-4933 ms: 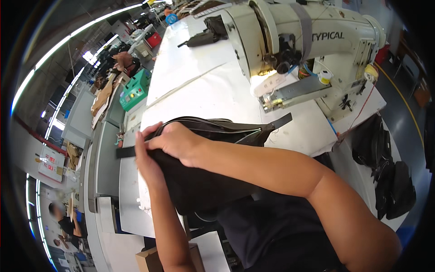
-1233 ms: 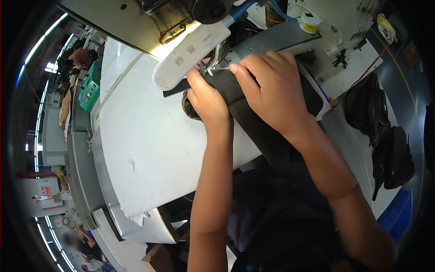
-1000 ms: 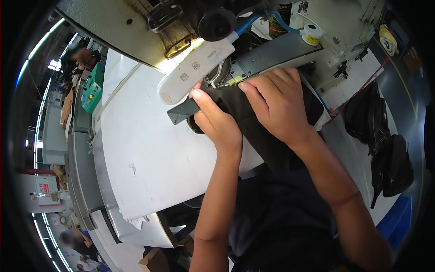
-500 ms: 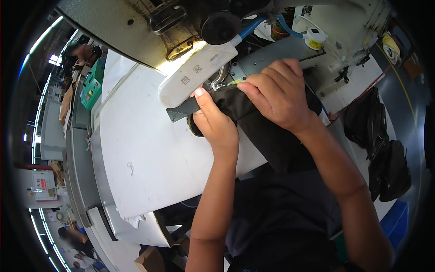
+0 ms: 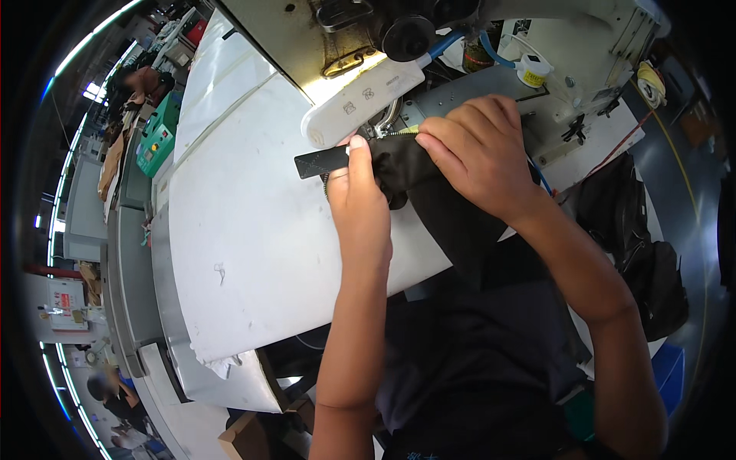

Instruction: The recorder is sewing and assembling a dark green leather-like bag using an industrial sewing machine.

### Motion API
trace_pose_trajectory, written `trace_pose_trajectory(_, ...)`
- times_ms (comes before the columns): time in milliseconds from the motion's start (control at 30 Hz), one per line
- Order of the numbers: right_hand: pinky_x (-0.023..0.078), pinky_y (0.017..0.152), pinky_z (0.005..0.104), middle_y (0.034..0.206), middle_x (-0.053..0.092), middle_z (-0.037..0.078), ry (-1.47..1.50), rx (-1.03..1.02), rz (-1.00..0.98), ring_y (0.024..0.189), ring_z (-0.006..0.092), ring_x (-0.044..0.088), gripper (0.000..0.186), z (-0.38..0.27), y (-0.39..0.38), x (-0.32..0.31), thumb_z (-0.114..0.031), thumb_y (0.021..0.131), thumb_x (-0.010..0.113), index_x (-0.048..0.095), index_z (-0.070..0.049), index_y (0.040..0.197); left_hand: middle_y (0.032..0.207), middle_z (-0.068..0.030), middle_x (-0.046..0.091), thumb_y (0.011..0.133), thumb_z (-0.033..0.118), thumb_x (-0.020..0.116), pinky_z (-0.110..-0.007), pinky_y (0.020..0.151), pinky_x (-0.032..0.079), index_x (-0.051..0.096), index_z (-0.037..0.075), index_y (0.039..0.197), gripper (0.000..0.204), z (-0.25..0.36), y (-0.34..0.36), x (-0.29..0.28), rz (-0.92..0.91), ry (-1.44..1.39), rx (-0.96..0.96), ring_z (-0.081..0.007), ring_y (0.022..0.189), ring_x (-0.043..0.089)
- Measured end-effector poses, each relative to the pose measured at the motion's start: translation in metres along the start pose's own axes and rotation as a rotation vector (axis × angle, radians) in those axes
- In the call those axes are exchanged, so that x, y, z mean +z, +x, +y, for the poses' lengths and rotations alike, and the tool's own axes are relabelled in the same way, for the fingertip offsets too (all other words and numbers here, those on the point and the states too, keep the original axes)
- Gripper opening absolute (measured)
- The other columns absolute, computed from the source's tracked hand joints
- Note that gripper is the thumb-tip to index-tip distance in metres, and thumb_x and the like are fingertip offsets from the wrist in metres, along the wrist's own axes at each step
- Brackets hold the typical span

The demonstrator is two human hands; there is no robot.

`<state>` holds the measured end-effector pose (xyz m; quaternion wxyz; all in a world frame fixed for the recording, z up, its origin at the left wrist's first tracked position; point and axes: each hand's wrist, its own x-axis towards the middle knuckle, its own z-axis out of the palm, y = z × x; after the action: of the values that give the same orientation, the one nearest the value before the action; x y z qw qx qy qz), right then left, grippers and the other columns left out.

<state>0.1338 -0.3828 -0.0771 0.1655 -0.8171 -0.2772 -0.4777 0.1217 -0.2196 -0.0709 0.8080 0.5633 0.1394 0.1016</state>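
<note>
Left hand [image 5: 360,201] pinches tab [image 5: 320,162], right hand [image 5: 481,153] pinches zip [image 5: 402,136], bag [image 5: 454,211] at foot [image 5: 380,130]; uneven pull could skew zip, left hand close enough to get nicked if it slips

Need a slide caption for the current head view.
Left hand and right hand hold dark zippered cloth at a sewing machine, a white table below.

Can see a green box [image 5: 158,139] with buttons at ten o'clock and, just beyond it, a person in reddish brown [image 5: 142,83]. Can also see a cream-coloured bundle [image 5: 652,84] at two, a blue bin [image 5: 671,376] at four, a cardboard box [image 5: 247,437] at seven, a person in black [image 5: 120,403] at eight.
</note>
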Motion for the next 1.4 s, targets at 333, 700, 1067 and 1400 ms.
trace_pose_trajectory(333,0.049,0.091,0.0397,0.103,0.069,0.001,0.495,0.001,-0.157,0.102,0.0231,0.063,0.008,0.023,0.039,0.019,-0.018,0.089,0.074,0.074,-0.011,0.093,0.086,-0.0008,0.063,0.097,0.009,0.071,-0.022,0.058,0.051,0.06,0.004,0.124,0.03,0.027,0.02,-0.037,-0.41,0.162,0.127,-0.0065,0.068,0.058)
trace_pose_trajectory(700,0.052,0.089,0.0413,0.095,0.071,0.005,0.612,0.109,-0.239,0.097,0.027,0.066,0.007,0.022,0.045,0.016,-0.013,0.086,0.072,0.073,-0.006,0.088,0.092,-0.0111,0.067,0.095,0.008,0.073,-0.025,0.058,0.061,0.056,-0.003,0.126,0.037,0.034,0.009,-0.028,-0.327,0.16,0.002,-0.0164,0.074,0.07)
trace_pose_trajectory(1067,0.051,0.091,0.0411,0.094,0.07,0.004,0.584,0.132,-0.246,0.099,0.0263,0.066,0.006,0.023,0.046,0.014,-0.014,0.087,0.07,0.073,-0.009,0.088,0.089,-0.0115,0.068,0.094,0.005,0.073,-0.027,0.056,0.059,0.056,-0.005,0.124,0.036,0.044,0.01,-0.02,-0.31,0.146,-0.063,-0.017,0.072,0.07)
trace_pose_trajectory(1400,0.049,0.093,0.041,0.093,0.072,0.002,0.703,0.068,-0.298,0.098,0.0229,0.068,0.007,0.035,0.05,0.019,-0.015,0.088,0.071,0.074,-0.009,0.088,0.084,-0.0089,0.067,0.092,0.006,0.077,-0.028,0.058,0.059,0.055,-0.004,0.123,0.039,0.047,0.011,-0.018,-0.3,0.219,-0.075,-0.0156,0.069,0.068)
